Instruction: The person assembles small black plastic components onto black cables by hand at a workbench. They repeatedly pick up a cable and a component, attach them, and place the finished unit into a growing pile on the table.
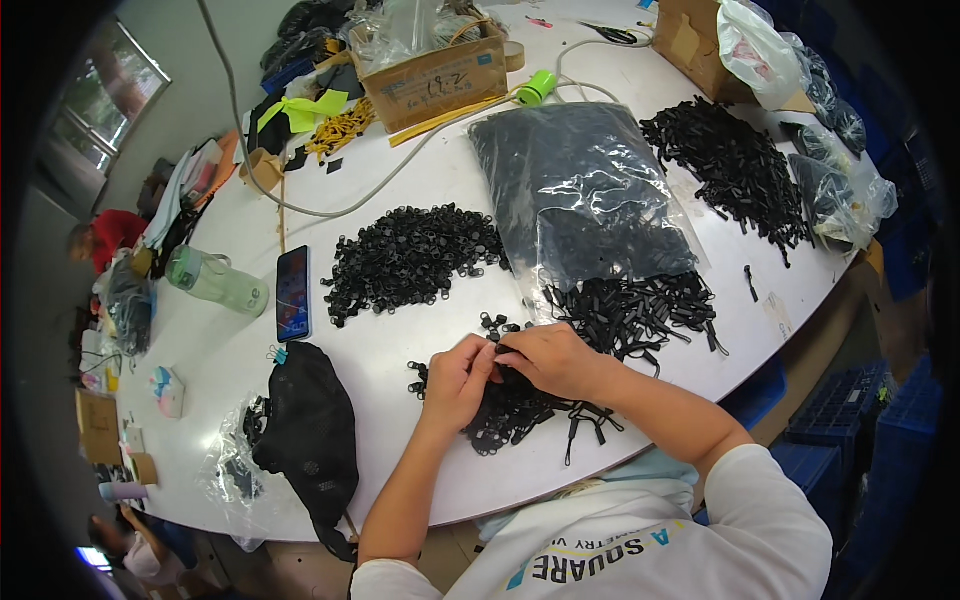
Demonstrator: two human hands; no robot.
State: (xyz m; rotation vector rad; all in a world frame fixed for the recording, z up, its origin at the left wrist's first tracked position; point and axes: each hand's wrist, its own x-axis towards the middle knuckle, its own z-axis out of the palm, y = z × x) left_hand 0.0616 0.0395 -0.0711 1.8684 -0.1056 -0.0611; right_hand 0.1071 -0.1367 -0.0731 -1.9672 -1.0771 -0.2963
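My left hand (458, 383) and my right hand (552, 358) meet over the near part of the table, fingertips pinched together. A small black piece (503, 349) shows between them; the fingers cover most of it. Right beneath the hands lies a heap of black zipper pulls and small parts (505, 415), some with cord loops. Beyond my right hand spreads a pile of black cord zipper pulls (640, 312), at the mouth of a large clear plastic bag (590, 190) full of dark items. Farther left is a pile of small black ringed parts, like zipper sliders (405, 258).
A phone (293, 293) and a green bottle (215, 280) stand left of the piles, with a black cloth bag (310, 430) nearer me. More black pulls (728, 170) lie far right. A cardboard box (435, 85) and a grey cable (370, 195) are behind. Other people are at the left.
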